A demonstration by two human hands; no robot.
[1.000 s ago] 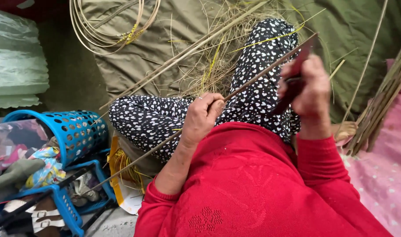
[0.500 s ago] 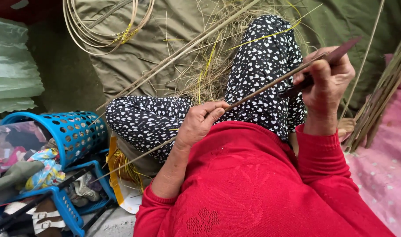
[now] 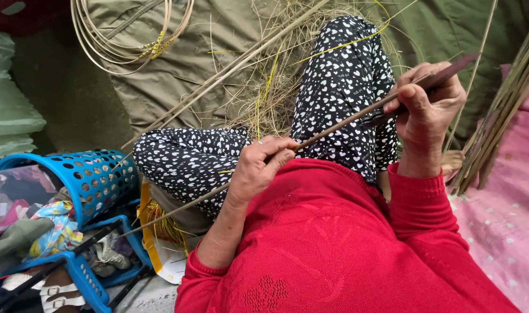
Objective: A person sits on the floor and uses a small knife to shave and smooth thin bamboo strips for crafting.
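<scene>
Cane strip (image 3: 334,128): one | left hand (image 3: 257,168) fingers clamped on it | right hand (image 3: 427,110) fingers clamped on it | baskets (image 3: 85,179): two

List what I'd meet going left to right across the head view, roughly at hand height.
Blue plastic basket → left hand gripping the long thin cane → right hand holding a dark knife against the cane → bundle of cane strips → pink spotted cloth.

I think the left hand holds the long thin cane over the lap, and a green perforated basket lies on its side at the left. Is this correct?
Not quite: the head view shows the perforated basket is blue, not green. The rest holds: the left hand holds the long thin cane over the lap, and the basket lies on its side at the left.
</scene>
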